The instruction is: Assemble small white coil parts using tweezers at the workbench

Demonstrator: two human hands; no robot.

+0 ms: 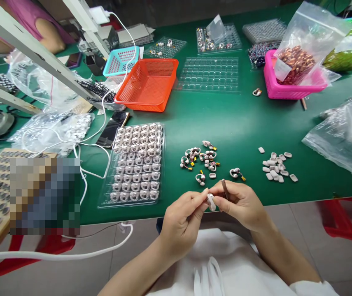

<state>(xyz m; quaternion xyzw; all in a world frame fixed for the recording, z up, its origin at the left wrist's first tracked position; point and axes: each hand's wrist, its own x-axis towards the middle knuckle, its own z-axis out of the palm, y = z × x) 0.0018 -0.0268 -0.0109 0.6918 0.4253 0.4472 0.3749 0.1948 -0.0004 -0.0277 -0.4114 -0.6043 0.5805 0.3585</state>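
My left hand (180, 224) pinches a small pale, curved clip-on earbud piece (211, 202) between thumb and fingers, just off the table's front edge. My right hand (243, 203) grips the same piece from the other side. A thin brown stick-like tool (225, 190) is tucked in the right hand's fingers; its kind is not clear. Just beyond the hands lies a loose group of earbud assemblies (208, 156) with yellow tabs. One more assembly (236, 173) rests close to my right hand. Small pale oblong caps (274, 168) are heaped farther right.
On the left a clear tray (101, 201) carries rows of pale shells. Behind it stand an orange basket (146, 105) and a phone (113, 129). A pink basket (296, 92) holds a bag of copper-coloured parts. White cables (104, 113) cross the left side. Another person's arm (50, 35) shows far left.
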